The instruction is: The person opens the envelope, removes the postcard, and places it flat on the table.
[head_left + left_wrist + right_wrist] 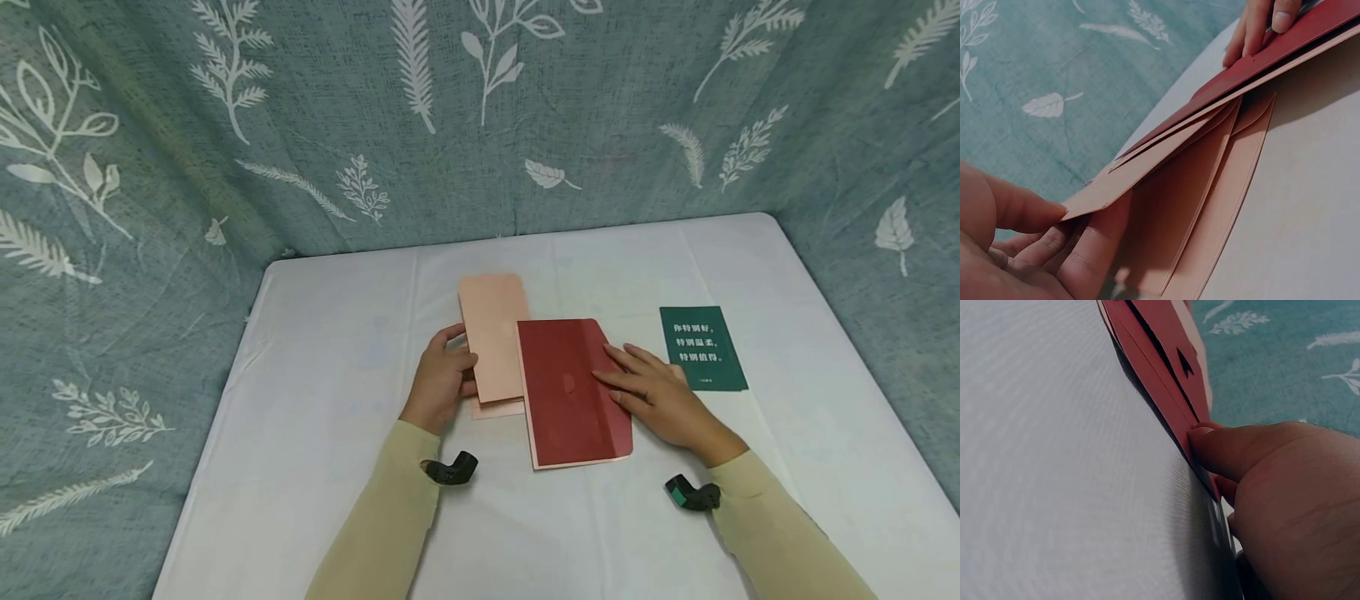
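A red paper cover with a darker strip along its right side and a small half-round mark lies at the table's middle, its lower edge showing a peach layer. Partly under its left side is a peach folded card with rounded top corners. The left hand pinches the card's left edge between thumb and fingers; the left wrist view shows that edge lifted above further peach layers. Whether the red and peach parts are joined, I cannot tell. The right hand rests with extended fingers on the red cover's right side.
A green booklet with white printed characters lies right of the red cover, beyond the right hand. The white cloth spans the table. Behind and beside it hangs a leaf-patterned teal curtain. Each wrist carries a small black camera.
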A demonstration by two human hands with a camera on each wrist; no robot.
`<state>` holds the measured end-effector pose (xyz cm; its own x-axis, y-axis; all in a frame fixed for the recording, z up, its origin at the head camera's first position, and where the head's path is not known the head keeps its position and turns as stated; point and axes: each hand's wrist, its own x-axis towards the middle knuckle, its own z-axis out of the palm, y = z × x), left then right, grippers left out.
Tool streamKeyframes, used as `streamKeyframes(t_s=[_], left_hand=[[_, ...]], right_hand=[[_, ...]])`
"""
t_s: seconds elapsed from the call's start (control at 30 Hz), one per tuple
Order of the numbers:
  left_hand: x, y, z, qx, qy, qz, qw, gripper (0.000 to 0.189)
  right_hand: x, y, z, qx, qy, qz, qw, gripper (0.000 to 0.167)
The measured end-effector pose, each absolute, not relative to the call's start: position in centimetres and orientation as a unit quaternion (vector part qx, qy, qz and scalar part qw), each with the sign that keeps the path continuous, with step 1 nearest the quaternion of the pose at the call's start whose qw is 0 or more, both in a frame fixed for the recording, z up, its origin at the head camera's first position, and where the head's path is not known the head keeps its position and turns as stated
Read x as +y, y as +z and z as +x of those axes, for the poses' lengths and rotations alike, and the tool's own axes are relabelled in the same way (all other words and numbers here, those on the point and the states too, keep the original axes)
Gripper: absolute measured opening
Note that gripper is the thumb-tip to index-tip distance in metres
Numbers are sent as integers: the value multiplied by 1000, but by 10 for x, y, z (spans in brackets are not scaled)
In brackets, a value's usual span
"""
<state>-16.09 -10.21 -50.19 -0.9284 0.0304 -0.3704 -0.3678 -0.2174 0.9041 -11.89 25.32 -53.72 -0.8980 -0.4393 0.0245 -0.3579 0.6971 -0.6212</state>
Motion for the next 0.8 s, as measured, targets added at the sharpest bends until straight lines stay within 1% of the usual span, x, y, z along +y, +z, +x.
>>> streamKeyframes(t_s=[0.4,0.8], left_hand=[[-126,-502,-158,609,773,-144,107,65],[-143,-490,-158,609,778,-133,79,63]], right_hand=[[253,-538,-119,917,-327,-219,59,43],[253,-538,-119,918,-326,-218,58,42]])
